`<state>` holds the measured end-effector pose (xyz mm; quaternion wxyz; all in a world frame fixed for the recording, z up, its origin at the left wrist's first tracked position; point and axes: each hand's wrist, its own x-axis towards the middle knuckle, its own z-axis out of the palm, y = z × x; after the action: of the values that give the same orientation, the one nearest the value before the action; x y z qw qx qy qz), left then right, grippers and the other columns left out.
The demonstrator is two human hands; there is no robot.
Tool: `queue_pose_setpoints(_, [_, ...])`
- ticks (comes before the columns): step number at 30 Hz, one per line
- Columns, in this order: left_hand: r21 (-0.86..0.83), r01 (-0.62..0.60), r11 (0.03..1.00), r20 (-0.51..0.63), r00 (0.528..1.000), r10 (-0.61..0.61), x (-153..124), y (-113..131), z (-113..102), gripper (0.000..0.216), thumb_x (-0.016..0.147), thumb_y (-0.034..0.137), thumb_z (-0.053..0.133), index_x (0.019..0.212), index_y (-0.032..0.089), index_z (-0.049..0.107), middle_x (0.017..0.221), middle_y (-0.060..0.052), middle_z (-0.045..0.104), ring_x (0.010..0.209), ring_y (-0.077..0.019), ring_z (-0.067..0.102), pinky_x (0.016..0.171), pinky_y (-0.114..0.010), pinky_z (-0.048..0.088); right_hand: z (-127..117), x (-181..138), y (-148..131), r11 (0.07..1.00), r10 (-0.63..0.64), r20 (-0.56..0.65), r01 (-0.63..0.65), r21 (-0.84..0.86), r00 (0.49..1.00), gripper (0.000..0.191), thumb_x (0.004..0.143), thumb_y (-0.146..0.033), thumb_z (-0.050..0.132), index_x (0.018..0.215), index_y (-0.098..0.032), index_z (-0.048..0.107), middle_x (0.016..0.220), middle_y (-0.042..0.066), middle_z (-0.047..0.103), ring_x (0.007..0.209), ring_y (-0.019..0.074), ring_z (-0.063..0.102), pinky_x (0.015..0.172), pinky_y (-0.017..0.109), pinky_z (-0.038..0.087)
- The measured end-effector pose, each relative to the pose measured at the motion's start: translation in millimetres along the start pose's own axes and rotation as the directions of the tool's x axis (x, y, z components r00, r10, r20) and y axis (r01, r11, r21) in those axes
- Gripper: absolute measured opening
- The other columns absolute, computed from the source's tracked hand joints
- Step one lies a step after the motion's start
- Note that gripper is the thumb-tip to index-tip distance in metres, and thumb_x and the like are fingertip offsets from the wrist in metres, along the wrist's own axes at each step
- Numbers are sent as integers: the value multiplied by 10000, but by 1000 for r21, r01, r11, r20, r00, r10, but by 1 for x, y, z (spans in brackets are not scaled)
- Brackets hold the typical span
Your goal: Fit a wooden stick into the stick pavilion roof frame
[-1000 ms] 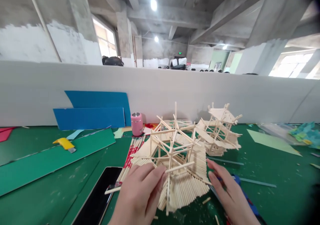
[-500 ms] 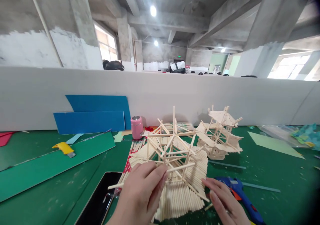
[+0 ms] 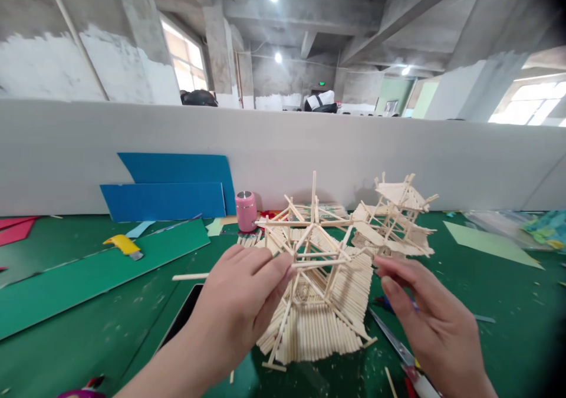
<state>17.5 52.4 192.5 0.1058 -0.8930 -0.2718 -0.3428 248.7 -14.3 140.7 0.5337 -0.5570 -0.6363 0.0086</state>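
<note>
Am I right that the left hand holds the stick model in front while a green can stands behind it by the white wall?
Not quite: the can is pink with a silvery top, not green, as the head view shows. The rest stands: the left hand grips the stick model in front, and the can stands behind it by the white wall.
</note>
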Motion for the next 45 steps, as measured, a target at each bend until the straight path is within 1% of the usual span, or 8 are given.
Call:
queue_pose_setpoints(5, [23, -9, 1000, 5, 1000, 9, 6, -7, 6, 155, 868, 191, 427, 848, 134, 570, 667, -39, 608, 594, -166, 524, 544, -303, 377, 14, 20, -7, 994, -13, -21, 15, 110, 1000, 225, 808, -211, 556, 1020, -284, 582, 976, -1, 570, 864, 126, 533, 740, 227, 428])
queue_pose_setpoints(9, [-1, -4, 1000, 1, 1000, 4, 5, -12, 9, 146, 861, 199, 445, 814, 143, 572, 647, -28, 601, 589, -159, 514, 552, -297, 375, 21, 24, -5, 989, 8, 2, -8, 150, 1000, 222, 812, -223, 552, 1024, -283, 581, 981, 3, 568, 864, 129, 530, 726, 241, 427])
queue_pose_setpoints(12, [-21, 5, 1000, 3, 1000, -5, 6, -14, 8, 122, 855, 192, 460, 833, 150, 572, 647, -19, 602, 595, -155, 512, 565, -294, 378, 23, 26, -4, 988, 26, 33, -30, 149, 999, 229, 815, -240, 549, 1036, -293, 579, 992, 0, 569, 869, 126, 529, 722, 240, 429])
queue_pose_setpoints(17, [2, -13, 1000, -5, 1000, 13, 9, -17, 8, 133, 859, 189, 446, 874, 140, 568, 668, -34, 623, 612, -167, 527, 570, -303, 382, 25, 30, -5, 988, 22, 81, -35, 154, 996, 238, 815, -262, 549, 1048, -304, 574, 979, -2, 566, 830, 117, 538, 696, 237, 443])
queue_pose_setpoints(24, [1, -31, 1000, 32, 999, 31, 14, -23, 8, 155, 860, 189, 443, 918, 141, 577, 695, -42, 640, 615, -172, 533, 569, -309, 388, 25, 32, -5, 985, 25, 128, -46, 168, 992, 242, 818, -267, 538, 1057, -282, 571, 966, 22, 562, 840, 140, 545, 691, 276, 464])
queue_pose_setpoints(30, [1, -62, 998, 27, 998, 62, 19, -24, 6, 179, 857, 178, 440, 936, 126, 592, 646, -26, 616, 581, -157, 502, 553, -289, 375, 26, 35, -2, 979, 17, 145, -46, 198, 989, 248, 817, -269, 533, 1063, -275, 569, 954, 29, 555, 830, 145, 544, 690, 289, 472])
queue_pose_setpoints(39, [-13, -40, 999, 63, 997, 40, 22, -24, 9, 173, 858, 191, 439, 948, 155, 582, 708, -31, 644, 641, -169, 545, 584, -305, 387, 24, 35, -4, 977, 19, 180, -56, 206, 983, 248, 820, -267, 536, 1066, -293, 562, 940, 15, 538, 821, 133, 531, 685, 270, 462])
queue_pose_setpoints(45, [-22, -37, 999, 67, 997, 39, 23, -23, 10, 176, 852, 199, 440, 939, 138, 581, 706, -45, 643, 646, -187, 563, 579, -330, 411, 24, 37, -5, 978, 19, 186, -57, 199, 982, 246, 815, -272, 541, 1060, -284, 565, 937, 21, 535, 807, 138, 525, 682, 281, 457])
